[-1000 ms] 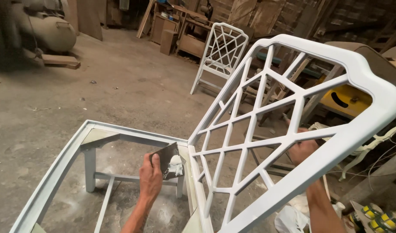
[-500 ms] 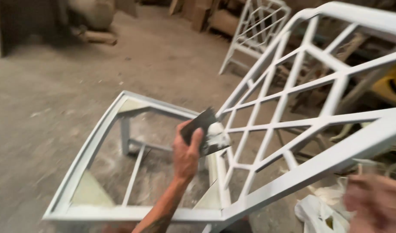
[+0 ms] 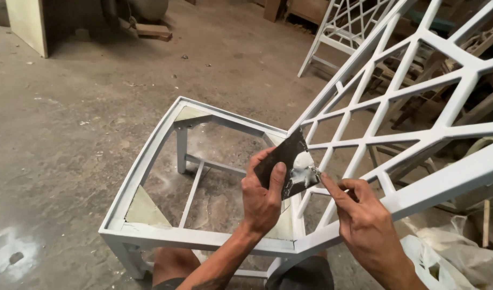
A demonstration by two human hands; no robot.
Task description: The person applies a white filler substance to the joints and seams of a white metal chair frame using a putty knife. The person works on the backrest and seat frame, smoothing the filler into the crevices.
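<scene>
A white-painted chair frame [image 3: 149,161] stands in front of me, seat open, its lattice back [image 3: 418,102] rising to the right. My left hand [image 3: 265,196] grips a dark flat card [image 3: 284,158] with a blob of white putty [image 3: 301,164] on it, held over the seat's back corner. My right hand [image 3: 364,217] reaches through under the back's top rail and pinches a small thin blade whose tip touches the putty.
A second white lattice chair [image 3: 343,27] stands on the dusty concrete floor behind. Wood pieces [image 3: 149,31] and a board [image 3: 29,24] lie at the far left. White plastic bags [image 3: 456,258] sit at the lower right. My knees show below the seat rail.
My right hand has come from behind the lattice to the card and now touches the putty. My left hand stayed on the card. The view has tilted down and moved closer.
</scene>
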